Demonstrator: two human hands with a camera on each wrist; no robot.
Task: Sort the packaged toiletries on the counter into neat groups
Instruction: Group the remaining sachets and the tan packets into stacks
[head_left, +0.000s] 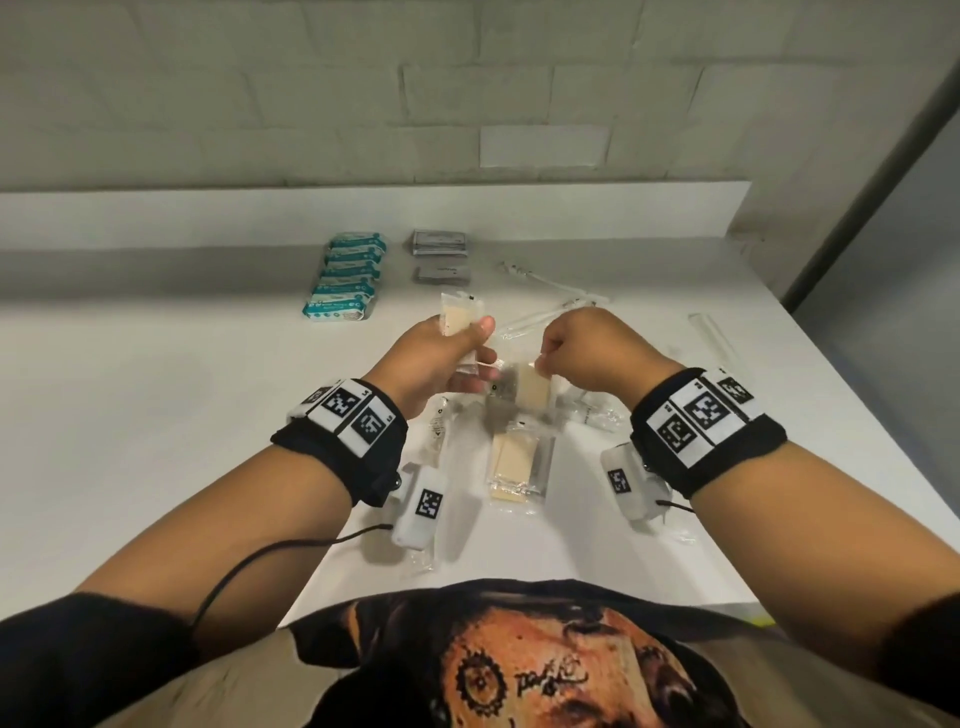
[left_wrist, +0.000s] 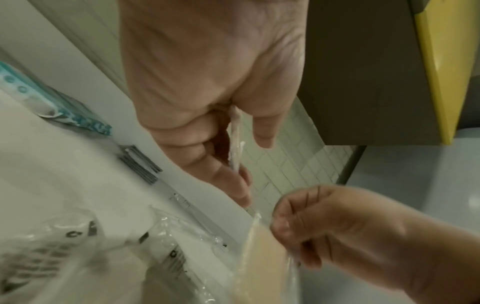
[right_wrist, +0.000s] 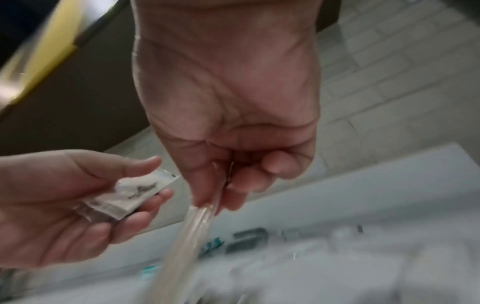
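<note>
With both hands pinching clear beige packets, left hand (head_left: 441, 358) and right hand (head_left: 587, 353), stack yours squarely together above the counter (head_left: 156, 415).

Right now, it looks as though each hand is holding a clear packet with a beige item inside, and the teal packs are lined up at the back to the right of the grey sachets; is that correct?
Not quite: the head view shows the teal packs to the left of the grey sachets, not the right. The rest holds: left hand and right hand each hold a clear packet with a beige item.
</note>
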